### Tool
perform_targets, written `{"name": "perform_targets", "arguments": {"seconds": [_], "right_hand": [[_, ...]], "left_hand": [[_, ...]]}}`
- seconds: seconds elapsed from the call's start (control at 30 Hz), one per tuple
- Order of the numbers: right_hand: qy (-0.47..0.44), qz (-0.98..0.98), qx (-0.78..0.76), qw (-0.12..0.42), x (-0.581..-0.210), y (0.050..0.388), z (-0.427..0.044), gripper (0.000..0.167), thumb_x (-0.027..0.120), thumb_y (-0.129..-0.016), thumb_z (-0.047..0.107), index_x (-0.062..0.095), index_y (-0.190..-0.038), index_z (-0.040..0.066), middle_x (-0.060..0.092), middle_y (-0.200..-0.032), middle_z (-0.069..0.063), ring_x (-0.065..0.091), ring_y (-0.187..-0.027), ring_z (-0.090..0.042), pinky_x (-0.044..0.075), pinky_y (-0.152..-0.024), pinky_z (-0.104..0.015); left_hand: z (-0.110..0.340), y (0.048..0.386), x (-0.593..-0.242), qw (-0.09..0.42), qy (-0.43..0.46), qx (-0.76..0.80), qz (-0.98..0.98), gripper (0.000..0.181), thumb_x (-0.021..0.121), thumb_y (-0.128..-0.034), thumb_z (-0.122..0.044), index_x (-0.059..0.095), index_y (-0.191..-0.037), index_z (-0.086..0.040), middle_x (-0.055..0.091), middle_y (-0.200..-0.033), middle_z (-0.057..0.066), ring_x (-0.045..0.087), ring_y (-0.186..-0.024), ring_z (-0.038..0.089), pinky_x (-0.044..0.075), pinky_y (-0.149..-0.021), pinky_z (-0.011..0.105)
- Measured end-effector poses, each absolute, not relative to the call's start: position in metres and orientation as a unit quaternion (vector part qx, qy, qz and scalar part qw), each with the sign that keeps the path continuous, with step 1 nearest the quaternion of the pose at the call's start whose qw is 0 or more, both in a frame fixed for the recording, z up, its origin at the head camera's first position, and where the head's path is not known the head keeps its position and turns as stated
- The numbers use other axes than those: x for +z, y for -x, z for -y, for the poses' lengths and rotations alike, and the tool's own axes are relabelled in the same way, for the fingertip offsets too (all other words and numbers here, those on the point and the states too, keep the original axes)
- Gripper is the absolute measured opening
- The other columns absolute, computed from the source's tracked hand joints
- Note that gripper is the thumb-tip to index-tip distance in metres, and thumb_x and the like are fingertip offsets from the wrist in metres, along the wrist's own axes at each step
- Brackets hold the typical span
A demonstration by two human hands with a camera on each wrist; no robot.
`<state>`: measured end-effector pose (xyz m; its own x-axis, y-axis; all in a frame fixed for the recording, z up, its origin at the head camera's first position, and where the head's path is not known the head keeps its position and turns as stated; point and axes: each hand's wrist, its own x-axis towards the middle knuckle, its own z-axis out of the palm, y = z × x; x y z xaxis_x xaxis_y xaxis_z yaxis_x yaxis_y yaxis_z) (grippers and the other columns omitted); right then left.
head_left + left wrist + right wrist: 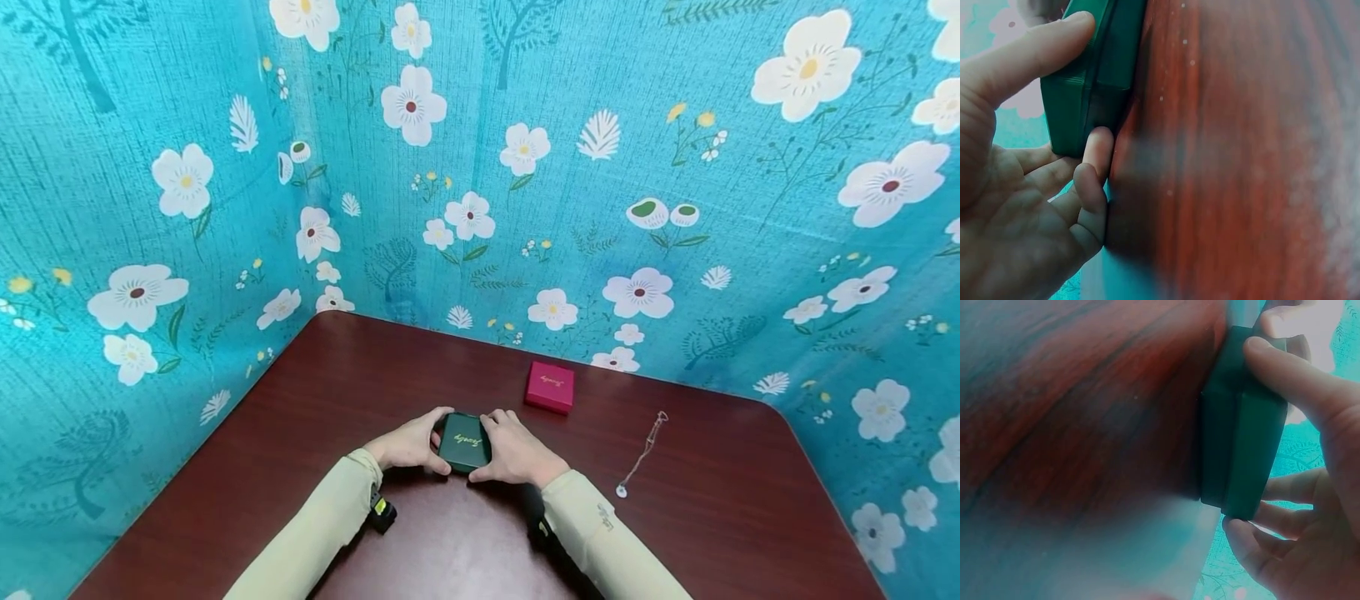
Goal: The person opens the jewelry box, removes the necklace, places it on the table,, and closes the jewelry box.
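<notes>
A small dark green gift box with gold lettering on its lid lies on the table, between both hands. My left hand grips its left side, the thumb on the near side and the other fingers at the far side. From the right, my right hand holds the box in the same way, its thumb near the left one. Both wrist views show a seam between the lid and the narrower base. The inside of the box is hidden.
Behind and to the right stands a crimson box with gold lettering. Farther right, a thin chain necklace with a round pale pendant lies stretched out on the brown table. A turquoise flowered cloth hangs around the table's edges.
</notes>
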<state>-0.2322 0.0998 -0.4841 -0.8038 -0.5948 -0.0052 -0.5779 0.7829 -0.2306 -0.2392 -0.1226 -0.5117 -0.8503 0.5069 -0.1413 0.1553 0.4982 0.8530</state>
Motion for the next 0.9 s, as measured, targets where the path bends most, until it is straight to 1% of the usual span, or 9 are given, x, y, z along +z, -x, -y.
{"name": "perform_targets", "arguments": {"seconds": [0.23, 0.43, 0.6, 0.73, 0.9], "right_hand": [[0.31, -0.944, -0.104, 0.04, -0.4824, 0.2323, -0.0963, 0.092, 0.08, -0.065, 0.056, 0.049, -0.13, 0.0, 0.05, -0.111, -0.007, 0.043, -0.102, -0.021, 0.047, -0.084, -0.032], [0.31, -0.946, -0.09, 0.038, -0.4835, 0.2314, -0.0953, 0.092, 0.079, -0.065, 0.057, 0.049, -0.13, -0.001, 0.05, -0.112, -0.007, 0.043, -0.102, -0.021, 0.046, -0.085, -0.031], [0.307, -0.947, -0.088, 0.028, -0.4841, 0.2307, -0.0962, 0.091, 0.079, -0.065, 0.057, 0.049, -0.129, -0.002, 0.05, -0.111, -0.008, 0.043, -0.101, -0.021, 0.046, -0.086, -0.031], [0.304, -0.948, -0.087, 0.029, -0.4837, 0.2298, -0.0969, 0.092, 0.078, -0.066, 0.057, 0.049, -0.129, -0.002, 0.05, -0.114, -0.008, 0.043, -0.102, -0.022, 0.045, -0.088, -0.032], [0.299, -0.949, -0.089, 0.033, -0.483, 0.2289, -0.0972, 0.093, 0.077, -0.067, 0.057, 0.046, -0.132, -0.002, 0.049, -0.119, -0.01, 0.043, -0.106, -0.023, 0.045, -0.089, -0.032]], "left_hand": [[0.1252, 0.2393, -0.5087, 0.2, -0.192, 0.463, -0.842, 0.101, 0.085, -0.068, -0.012, 0.022, -0.147, -0.006, 0.058, -0.094, 0.008, 0.056, -0.083, 0.018, 0.046, -0.067, 0.033], [0.124, 0.2368, -0.5076, 0.217, -0.18, 0.473, -0.835, 0.107, 0.084, -0.0703, -0.012, 0.013, -0.15, -0.006, 0.057, -0.097, 0.01, 0.056, -0.082, 0.02, 0.049, -0.063, 0.034], [0.1206, 0.2372, -0.5056, 0.212, -0.184, 0.468, -0.838, 0.107, 0.084, -0.07, -0.012, 0.013, -0.15, -0.004, 0.056, -0.1, 0.009, 0.056, -0.084, 0.02, 0.049, -0.063, 0.034], [0.1184, 0.2379, -0.5049, 0.208, -0.188, 0.453, -0.846, 0.108, 0.084, -0.0694, -0.013, 0.013, -0.15, -0.003, 0.054, -0.109, 0.01, 0.056, -0.087, 0.019, 0.048, -0.067, 0.033], [0.1154, 0.2382, -0.5024, 0.199, -0.191, 0.434, -0.858, 0.111, 0.085, -0.0691, -0.017, 0.011, -0.15, -0.001, 0.042, -0.133, 0.015, 0.055, -0.094, 0.018, 0.047, -0.08, 0.036]]}}
